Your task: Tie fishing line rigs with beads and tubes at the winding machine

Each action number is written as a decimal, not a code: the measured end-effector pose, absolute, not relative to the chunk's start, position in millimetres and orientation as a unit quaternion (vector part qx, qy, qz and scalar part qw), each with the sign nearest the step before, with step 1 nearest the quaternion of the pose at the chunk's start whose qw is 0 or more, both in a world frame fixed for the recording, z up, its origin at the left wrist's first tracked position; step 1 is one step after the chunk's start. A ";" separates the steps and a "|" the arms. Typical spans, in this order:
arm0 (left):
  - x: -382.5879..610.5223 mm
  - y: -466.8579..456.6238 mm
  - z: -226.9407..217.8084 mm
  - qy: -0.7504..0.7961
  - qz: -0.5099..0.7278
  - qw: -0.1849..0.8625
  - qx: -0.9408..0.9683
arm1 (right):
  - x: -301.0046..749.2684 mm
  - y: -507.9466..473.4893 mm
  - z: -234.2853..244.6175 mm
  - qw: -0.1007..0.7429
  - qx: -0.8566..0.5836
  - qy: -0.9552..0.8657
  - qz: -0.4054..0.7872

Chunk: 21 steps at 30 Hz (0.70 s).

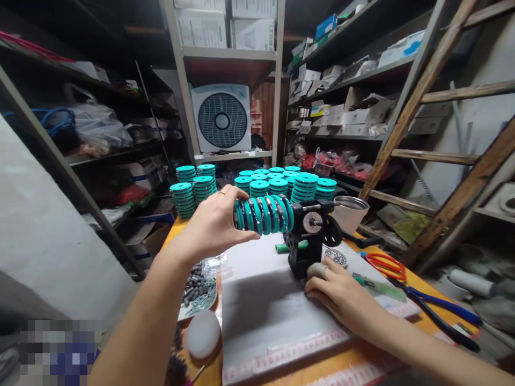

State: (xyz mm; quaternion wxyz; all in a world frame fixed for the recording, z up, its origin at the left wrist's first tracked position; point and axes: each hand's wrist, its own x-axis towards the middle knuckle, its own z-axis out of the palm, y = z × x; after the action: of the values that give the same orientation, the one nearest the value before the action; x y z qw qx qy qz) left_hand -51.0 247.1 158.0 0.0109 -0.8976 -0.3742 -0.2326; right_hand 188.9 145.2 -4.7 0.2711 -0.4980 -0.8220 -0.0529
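My left hand (213, 220) is closed around the end of a row of teal spools (265, 214) with dark line and small bits on their rims. The row lies sideways in the air, its far end against the black hand-crank winding machine (308, 236) with a round dial. My right hand (336, 292), with a grey wrap on one finger, rests low on the white board (261, 321) by the machine's base. Its fingers are curled together; whatever they hold, if anything, is hidden. Behind the machine's post lies a green tube (284, 248).
Several stacks of teal spools (259, 187) stand at the back. A plate of grey and metal pieces (197, 289) and a round white lid (203, 333) lie left. To the right are a metal dish (336, 257), a white cup (350, 214), orange cord (386, 266) and blue-handled pliers (442, 305).
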 end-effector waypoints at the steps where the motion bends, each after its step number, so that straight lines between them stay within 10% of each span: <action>1: -51.0 247.1 158.0 -0.375 -0.232 0.011 -0.897 | 188.4 143.7 -5.5 0.278 -0.499 -0.819 -0.047; 11: -53.2 251.4 156.8 -0.348 -0.238 0.009 -0.907 | 179.8 129.3 -4.2 0.323 -0.491 -0.809 -0.009; 21: -63.2 246.3 152.5 -0.329 -0.247 0.058 -0.910 | 171.2 117.3 14.5 0.317 -0.363 -0.837 -0.259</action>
State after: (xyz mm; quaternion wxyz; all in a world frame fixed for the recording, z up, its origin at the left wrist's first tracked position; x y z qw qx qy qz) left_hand -63.2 246.3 152.5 0.0582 -0.9095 -0.3295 -0.2467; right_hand 171.2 117.3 14.5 0.3172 -0.3631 -0.8370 -0.2589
